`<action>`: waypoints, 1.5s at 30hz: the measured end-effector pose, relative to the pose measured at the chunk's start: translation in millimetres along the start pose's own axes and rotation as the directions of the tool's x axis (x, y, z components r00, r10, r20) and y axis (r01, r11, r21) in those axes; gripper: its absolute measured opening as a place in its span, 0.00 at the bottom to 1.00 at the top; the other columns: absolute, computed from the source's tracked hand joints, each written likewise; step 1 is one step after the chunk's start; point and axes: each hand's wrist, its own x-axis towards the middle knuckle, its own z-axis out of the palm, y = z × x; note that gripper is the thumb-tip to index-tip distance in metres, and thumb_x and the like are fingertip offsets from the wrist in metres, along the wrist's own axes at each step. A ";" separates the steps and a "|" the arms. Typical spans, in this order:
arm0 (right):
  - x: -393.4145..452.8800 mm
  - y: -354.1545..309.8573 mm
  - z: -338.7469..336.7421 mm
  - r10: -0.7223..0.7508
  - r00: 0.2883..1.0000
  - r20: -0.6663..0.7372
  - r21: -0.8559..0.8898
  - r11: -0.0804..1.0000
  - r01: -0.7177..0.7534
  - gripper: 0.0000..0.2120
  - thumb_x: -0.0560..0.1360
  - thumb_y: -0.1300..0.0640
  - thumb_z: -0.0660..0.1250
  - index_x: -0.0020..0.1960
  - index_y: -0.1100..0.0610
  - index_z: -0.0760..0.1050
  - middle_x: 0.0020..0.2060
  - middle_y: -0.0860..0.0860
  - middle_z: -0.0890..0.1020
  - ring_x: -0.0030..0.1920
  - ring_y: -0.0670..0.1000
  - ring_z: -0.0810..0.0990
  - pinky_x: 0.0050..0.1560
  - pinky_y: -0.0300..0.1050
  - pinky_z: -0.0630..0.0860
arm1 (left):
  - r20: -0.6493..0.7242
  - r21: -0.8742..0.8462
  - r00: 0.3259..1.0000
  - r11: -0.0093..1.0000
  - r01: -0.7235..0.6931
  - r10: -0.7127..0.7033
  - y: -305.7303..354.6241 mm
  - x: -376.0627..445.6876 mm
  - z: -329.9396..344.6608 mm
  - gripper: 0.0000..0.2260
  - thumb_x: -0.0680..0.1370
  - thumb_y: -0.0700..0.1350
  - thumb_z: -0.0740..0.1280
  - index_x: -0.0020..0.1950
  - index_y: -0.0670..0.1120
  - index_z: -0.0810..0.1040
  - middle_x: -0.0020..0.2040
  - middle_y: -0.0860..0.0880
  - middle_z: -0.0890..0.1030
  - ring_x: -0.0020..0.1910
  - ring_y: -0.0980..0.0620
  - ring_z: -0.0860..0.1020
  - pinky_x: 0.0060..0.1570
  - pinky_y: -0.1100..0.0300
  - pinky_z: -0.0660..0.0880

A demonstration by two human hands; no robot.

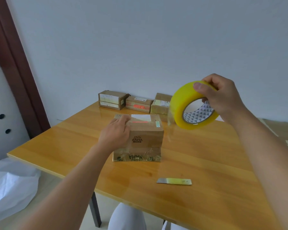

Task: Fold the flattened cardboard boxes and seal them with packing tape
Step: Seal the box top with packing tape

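While left hand (114, 133) presses flat, steadying the box (140, 138), I see right hand (223, 98) gripping the tape roll (189, 105), strip drawn taut for sealing.

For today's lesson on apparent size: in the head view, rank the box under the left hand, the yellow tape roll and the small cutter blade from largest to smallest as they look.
1. Box under the left hand
2. Tape roll, gripped by the right hand; it looks only somewhat smaller, and it is raised nearer the camera, so this gap is unsure.
3. Cutter blade, clearly smallest

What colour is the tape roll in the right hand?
Yellow; the tape roll, held in the right hand, shows in the head view.
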 end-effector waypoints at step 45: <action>16.3 76.1 157.9 0.122 0.980 0.160 0.254 0.954 -0.160 0.19 0.72 0.55 0.76 0.60 0.55 0.74 0.43 0.44 0.80 0.44 0.40 0.80 0.46 0.39 0.76 | 0.226 -0.955 0.864 0.075 0.288 -0.449 -53.0 24.6 -26.8 0.11 0.82 0.38 0.62 0.41 0.39 0.77 0.37 0.46 0.81 0.46 0.47 0.82 0.50 0.52 0.81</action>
